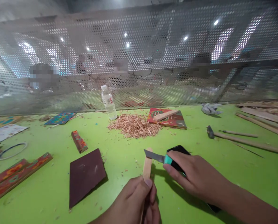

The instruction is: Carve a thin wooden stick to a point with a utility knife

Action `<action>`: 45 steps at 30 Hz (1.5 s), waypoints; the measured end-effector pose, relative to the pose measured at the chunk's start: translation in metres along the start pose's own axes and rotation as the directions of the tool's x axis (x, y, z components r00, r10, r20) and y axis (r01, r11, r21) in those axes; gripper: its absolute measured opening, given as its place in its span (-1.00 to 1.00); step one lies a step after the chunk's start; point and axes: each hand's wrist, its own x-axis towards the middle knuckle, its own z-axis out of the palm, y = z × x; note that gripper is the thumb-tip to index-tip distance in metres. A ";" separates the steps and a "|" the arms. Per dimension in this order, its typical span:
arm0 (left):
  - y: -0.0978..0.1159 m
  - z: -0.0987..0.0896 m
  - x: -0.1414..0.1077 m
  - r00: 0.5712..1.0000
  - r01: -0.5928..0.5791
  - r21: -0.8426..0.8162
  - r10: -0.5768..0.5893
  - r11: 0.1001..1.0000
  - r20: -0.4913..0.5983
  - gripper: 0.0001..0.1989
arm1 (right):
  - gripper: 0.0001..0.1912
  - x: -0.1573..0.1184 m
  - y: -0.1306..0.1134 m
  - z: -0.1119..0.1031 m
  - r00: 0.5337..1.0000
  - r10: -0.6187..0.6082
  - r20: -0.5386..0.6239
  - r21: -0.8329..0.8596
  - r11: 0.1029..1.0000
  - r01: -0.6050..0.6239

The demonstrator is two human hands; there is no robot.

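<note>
Beyond the pinching left grip juts a wooden strip; the right grip clasps a knife.

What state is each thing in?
utility knife: blade out, in right hand
wood strip: gripped in left hand
water bottle: standing, capped
wood shavings: heaped
hammer: lying flat
sandpaper sheet: lying, edge ragged
gray wad: crumpled
black slab: partly hidden, on/off unclear

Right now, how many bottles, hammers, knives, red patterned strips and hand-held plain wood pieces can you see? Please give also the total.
Bottle: 1
Hammer: 1
Knife: 1, in the right hand
Red patterned strips: 3
Plain wood piece: 1, in the left hand
Total: 7
</note>
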 end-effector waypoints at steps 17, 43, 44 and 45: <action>0.008 0.007 -0.009 0.996 0.038 -0.001 -0.038 0.999 -0.084 -0.48 | -0.52 -0.010 -0.019 0.005 0.975 -0.181 0.127 0.184 0.970 0.156; 0.008 -0.002 0.000 0.999 -0.032 0.075 0.031 0.997 0.023 -0.48 | -0.58 0.000 0.011 -0.005 0.982 0.048 -0.183 0.042 0.998 -0.041; 0.008 -0.003 0.001 0.999 -0.033 0.077 0.031 0.996 0.029 -0.45 | -0.57 -0.001 0.010 -0.003 0.987 0.036 -0.158 0.046 0.999 -0.030; 0.009 -0.003 0.001 0.999 -0.034 0.078 0.031 0.996 0.039 -0.42 | -0.55 -0.001 0.010 -0.001 0.991 0.027 -0.130 0.043 0.999 -0.021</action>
